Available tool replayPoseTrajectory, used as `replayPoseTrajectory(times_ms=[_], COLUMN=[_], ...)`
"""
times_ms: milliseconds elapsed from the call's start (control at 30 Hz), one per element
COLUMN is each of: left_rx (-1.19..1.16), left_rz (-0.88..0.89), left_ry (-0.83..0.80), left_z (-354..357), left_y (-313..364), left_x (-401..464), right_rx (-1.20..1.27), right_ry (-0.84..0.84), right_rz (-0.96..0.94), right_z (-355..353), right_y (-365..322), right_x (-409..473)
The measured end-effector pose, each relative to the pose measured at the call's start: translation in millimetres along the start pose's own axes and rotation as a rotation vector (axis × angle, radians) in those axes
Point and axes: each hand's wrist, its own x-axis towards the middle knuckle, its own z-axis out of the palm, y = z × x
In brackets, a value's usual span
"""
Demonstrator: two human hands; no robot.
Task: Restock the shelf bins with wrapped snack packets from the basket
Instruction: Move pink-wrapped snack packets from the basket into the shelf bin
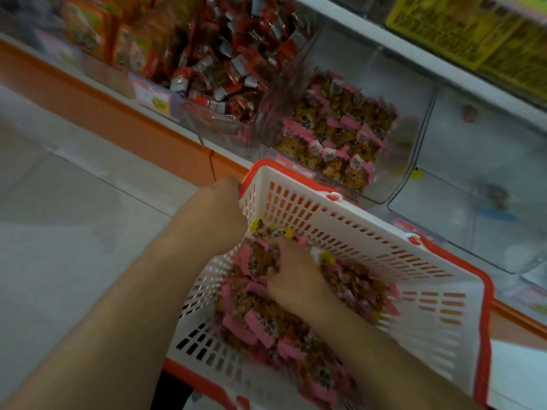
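Inside the basket (370, 232), the right hand (291, 279) curls its fingers (279, 251) around pink packets (254, 327); the left hand (220, 208) grips the rim, fingers hidden.

On my feed I see an orange kick strip (127, 119) running along the base of the shelving, with pale floor tiles (59, 202) below it at left. A yellow printed sign (461, 28) hangs at the upper right, its text too blurred to read. Orange boxed goods (88, 28) stand at the upper left. A small price label (151, 94) sits beside them.
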Motion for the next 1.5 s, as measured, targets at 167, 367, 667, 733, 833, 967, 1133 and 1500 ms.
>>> replayPoseTrajectory(times_ms=[167, 367, 667, 733, 833, 967, 1133, 1500], left_rx=[0.012, -0.017, -0.263, -0.327, -0.296, -0.399, -0.715, -0.825], left_rz=[0.015, -0.023, 0.147, 0.222, 0.336, 0.386, 0.222, 0.138], left_ry=[0.011, -0.028, 0.269, 0.066, -0.209, -0.114, -0.018, -0.416], left_z=[0, -3, -1, 6, 17, 27, 27, 49], left_y=[-2, -4, 27, 36, 48, 58, 65, 83], left_x=[2, 6, -4, -7, -7, -3, -3, -14], right_rx=[-0.227, -0.297, 0.427, 0.500, 0.535, 0.570, 0.616, 0.799], right_ry=[-0.134, 0.048, 0.100, 0.084, 0.055, 0.065, 0.089, 0.482], right_rz=[0.063, 0.098, -0.009, -0.066, -0.116, -0.103, -0.006, -0.106], right_z=[48, 44, -73, -97, -117, -131, -149, -171], right_y=[3, 5, -8, -10, -7, 5, 26, 48], right_x=[43, 46, -34, -53, -64, -64, -57, -40])
